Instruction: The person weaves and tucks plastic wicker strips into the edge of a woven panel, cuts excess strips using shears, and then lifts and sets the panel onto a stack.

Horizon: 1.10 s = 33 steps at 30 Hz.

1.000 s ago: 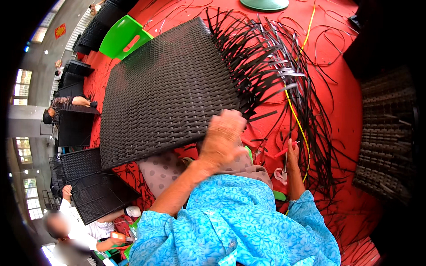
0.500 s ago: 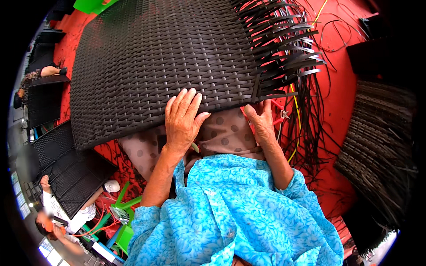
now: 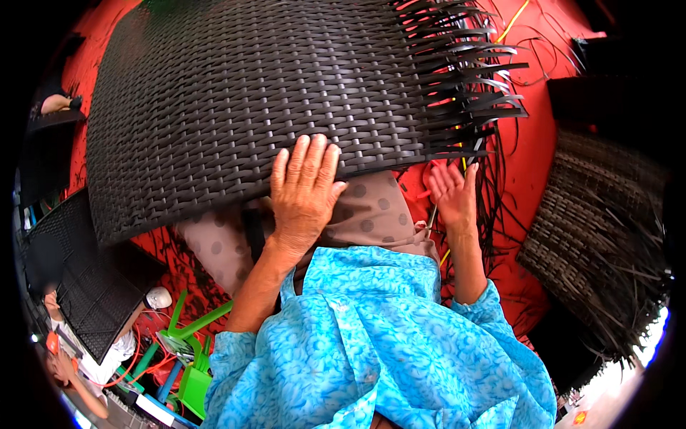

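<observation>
A large dark woven panel (image 3: 243, 107) lies across the person's lap, its near edge over the spotted trousers (image 3: 371, 211) and the rest reaching out above the red floor (image 3: 529, 164). The left hand (image 3: 304, 189) lies flat on that near edge, fingers spread and pressing down, gripping nothing. The right hand (image 3: 451, 191) is open too, palm up with fingers apart, just below the panel's right corner, where the loose strips (image 3: 468, 86) fan out unwoven; whether it touches any strip cannot be told. A thin yellow cord (image 3: 514, 18) runs over the floor beyond the fringe, and a second woven piece (image 3: 593, 229) with its own ragged ends lies well apart to the right. A green stool (image 3: 189, 357) sits low on the left, near another dark panel (image 3: 86, 286) where another person works. The main risk seems to be the panel sliding or tipping off the knees, since only a flat palm steadies it and much of its weight hangs forward. The free strips could also tangle with one another or with the loose strands on the floor, or spring back against the open fingers if the corner shifts.
</observation>
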Available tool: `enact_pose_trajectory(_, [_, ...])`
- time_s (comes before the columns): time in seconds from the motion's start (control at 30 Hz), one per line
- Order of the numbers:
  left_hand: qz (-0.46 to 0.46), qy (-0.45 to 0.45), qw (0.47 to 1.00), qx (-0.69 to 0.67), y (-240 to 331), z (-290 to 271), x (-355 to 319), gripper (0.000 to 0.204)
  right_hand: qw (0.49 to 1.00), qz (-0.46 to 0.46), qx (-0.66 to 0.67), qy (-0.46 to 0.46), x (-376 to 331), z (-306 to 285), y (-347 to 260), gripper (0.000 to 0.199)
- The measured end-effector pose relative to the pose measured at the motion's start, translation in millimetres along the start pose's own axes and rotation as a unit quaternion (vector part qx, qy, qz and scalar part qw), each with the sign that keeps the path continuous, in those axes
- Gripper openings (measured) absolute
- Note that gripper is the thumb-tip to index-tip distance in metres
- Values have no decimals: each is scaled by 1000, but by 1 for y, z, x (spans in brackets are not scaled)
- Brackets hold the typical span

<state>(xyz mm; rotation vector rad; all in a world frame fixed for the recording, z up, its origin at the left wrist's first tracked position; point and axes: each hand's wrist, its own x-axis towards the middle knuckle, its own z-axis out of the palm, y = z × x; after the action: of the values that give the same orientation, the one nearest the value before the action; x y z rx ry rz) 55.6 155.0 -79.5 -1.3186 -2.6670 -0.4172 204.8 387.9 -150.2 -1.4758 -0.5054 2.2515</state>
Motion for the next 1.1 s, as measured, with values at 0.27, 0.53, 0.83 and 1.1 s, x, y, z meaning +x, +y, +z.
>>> enact_pose_trajectory(0.27, [56,11,982,-182,-13,-20,-66,35,967,2,-126,-222,-13,31,41,45])
enact_pose_trajectory(0.53, [-439,206,349,-802,-67,-20,-65,38,954,22,-61,-291,-4,31,33,35])
enact_pose_trajectory(0.83, [-416,46,316,-851,-102,-69,-104,47,966,30,-116,-228,8,40,29,43])
enact_pose_trajectory(1.1, [-545,410,550,-482,-192,-134,-181,45,957,98,-121,-244,20,37,16,44])
